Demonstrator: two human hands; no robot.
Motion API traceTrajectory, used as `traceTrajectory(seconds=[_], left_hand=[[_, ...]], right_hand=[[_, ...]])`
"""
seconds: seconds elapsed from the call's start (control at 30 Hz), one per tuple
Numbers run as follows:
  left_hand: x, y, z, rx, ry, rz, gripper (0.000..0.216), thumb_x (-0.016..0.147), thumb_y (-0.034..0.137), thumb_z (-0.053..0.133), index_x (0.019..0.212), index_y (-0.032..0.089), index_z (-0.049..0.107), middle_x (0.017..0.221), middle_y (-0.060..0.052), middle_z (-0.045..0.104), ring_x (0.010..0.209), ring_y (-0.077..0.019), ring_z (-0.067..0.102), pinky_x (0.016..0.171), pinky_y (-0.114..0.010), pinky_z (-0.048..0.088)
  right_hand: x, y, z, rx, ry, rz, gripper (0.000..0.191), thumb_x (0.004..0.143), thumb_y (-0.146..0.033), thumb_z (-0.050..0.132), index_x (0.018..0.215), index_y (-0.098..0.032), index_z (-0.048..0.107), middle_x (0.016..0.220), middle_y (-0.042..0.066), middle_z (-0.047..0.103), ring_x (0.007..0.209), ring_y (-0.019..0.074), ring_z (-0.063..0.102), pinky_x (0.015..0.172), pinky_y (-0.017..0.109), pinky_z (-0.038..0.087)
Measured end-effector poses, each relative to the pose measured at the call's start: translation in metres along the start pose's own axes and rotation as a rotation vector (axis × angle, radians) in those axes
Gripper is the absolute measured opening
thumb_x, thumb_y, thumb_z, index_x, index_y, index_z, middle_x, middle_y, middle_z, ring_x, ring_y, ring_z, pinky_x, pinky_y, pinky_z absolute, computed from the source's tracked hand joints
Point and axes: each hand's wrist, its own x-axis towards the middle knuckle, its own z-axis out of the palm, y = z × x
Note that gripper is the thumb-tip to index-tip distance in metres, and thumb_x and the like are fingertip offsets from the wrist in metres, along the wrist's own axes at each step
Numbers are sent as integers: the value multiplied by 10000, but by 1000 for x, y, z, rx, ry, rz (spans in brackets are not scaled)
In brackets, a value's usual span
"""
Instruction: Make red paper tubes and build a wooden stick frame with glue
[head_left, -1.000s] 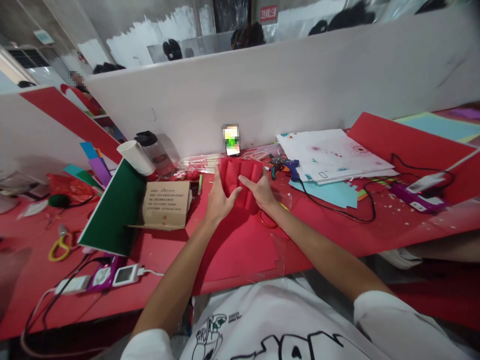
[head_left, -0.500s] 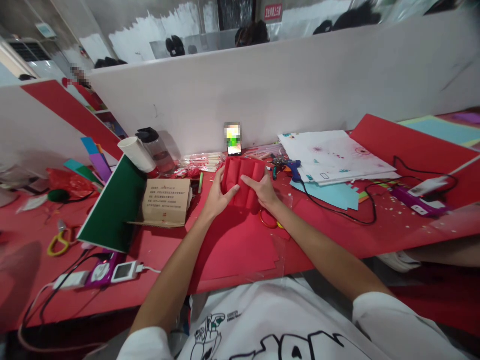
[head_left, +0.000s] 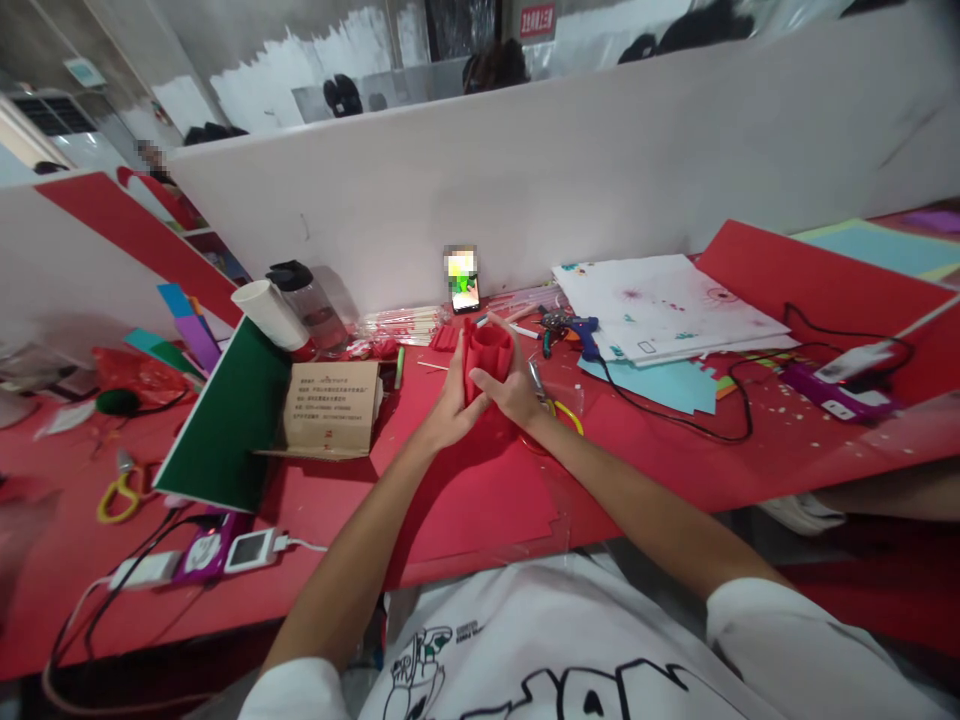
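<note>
Both hands grip a red ridged paper or foam piece (head_left: 491,350), curled into a rounded, tube-like form with its open end upward. My left hand (head_left: 452,408) is closed around its left side. From the right, my right hand (head_left: 516,392) holds it, the thumb pressed across the front near the left thumb. Underneath lie flat red sheets (head_left: 480,510). Yellow-and-red-handled scissors (head_left: 574,413) rest just right of my right wrist, partly hidden by it. Behind the hands, a lit phone (head_left: 463,285) leans against the partition.
A blue glue gun (head_left: 583,330) with a black cable lies right of centre, near light-blue paper (head_left: 660,390) and white printed sheets (head_left: 667,300). To the left stand a cardboard box (head_left: 330,405), a green board (head_left: 221,425), a bottle (head_left: 315,310) and purple power strip (head_left: 206,555).
The red piece went from spread fairly flat, ridges facing me, to curled into a rounded form. My hands moved closer together, and more of the scissors shows.
</note>
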Motion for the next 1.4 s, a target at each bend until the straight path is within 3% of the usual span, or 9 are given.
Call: traceTrajectory(seconds=[0.3, 0.53, 0.67, 0.77, 0.87, 1.0, 1.17, 1.3, 1.4], left_hand=[[-5, -1, 8, 6, -111, -40, 708, 974, 467, 507, 1609, 251, 282, 1598, -134, 420, 1536, -337, 309, 1288, -564, 213], [-3, -1, 8, 24, -157, -5, 696, 1015, 420, 422, 1648, 275, 172, 1705, -74, 260, 1597, -308, 167, 1311, -517, 161], [1, 5, -1, -12, -55, -57, 893, 951, 506, 578, 1662, 267, 93, 1725, -95, 199, 1608, -311, 123, 1311, -505, 162], [5, 6, -15, -32, 94, -167, 1075, 856, 574, 710, 1662, 293, 56, 1737, -88, 151, 1613, -309, 87, 1310, -492, 172], [8, 0, -34, -51, 188, -272, 1127, 809, 631, 742, 1657, 337, 61, 1737, -71, 156, 1614, -311, 73, 1302, -522, 168], [6, -11, -54, -100, 191, -404, 1073, 833, 646, 710, 1658, 314, 111, 1719, -109, 214, 1597, -346, 165, 1273, -563, 232], [2, -22, -59, -1, 149, -384, 1182, 766, 595, 798, 1660, 235, 115, 1681, -171, 293, 1576, -351, 240, 1275, -537, 226], [-1, -22, -68, 210, 167, -448, 1183, 773, 613, 775, 1653, 154, 131, 1658, -246, 305, 1562, -404, 251, 1257, -582, 210], [-4, -17, -78, 376, 130, -509, 954, 905, 614, 616, 1639, 149, 221, 1632, -261, 350, 1534, -427, 308, 1228, -625, 232]], right_hand=[[-2, 7, 2, 60, -131, 57, 957, 747, -846, 636, 1538, -357, 414, 1539, 45, 526, 1546, 264, 321, 1263, 460, 323], [1, 8, 0, 58, -199, 78, 900, 781, -871, 561, 1515, -362, 454, 1525, 29, 544, 1552, 221, 309, 1283, 441, 280], [4, 10, 0, 88, -105, 101, 876, 800, -792, 635, 1525, -344, 437, 1470, 41, 596, 1508, 241, 393, 1276, 445, 298], [7, 14, -1, 166, -41, 161, 888, 789, -671, 738, 1541, -345, 395, 1464, 43, 602, 1390, 258, 541, 1196, 449, 435], [12, 22, -4, 222, 16, 253, 914, 777, -593, 775, 1550, -346, 356, 1461, 54, 602, 1271, 264, 635, 1075, 460, 553], [14, 33, -8, 233, 11, 401, 906, 767, -550, 787, 1539, -367, 348, 1393, 68, 646, 1163, 271, 694, 975, 492, 613], [11, 43, -9, 182, -3, 519, 933, 759, -477, 805, 1548, -363, 320, 1361, 104, 646, 1150, 301, 690, 954, 551, 607], [11, 41, -18, -19, -95, 377, 973, 763, -429, 810, 1581, -350, 290, 1528, 138, 494, 1378, 332, 533, 1122, 606, 464], [15, 35, -30, -179, -176, 168, 861, 810, -393, 770, 1566, -367, 359, 1634, 87, 369, 1500, 331, 383, 1221, 605, 335]])
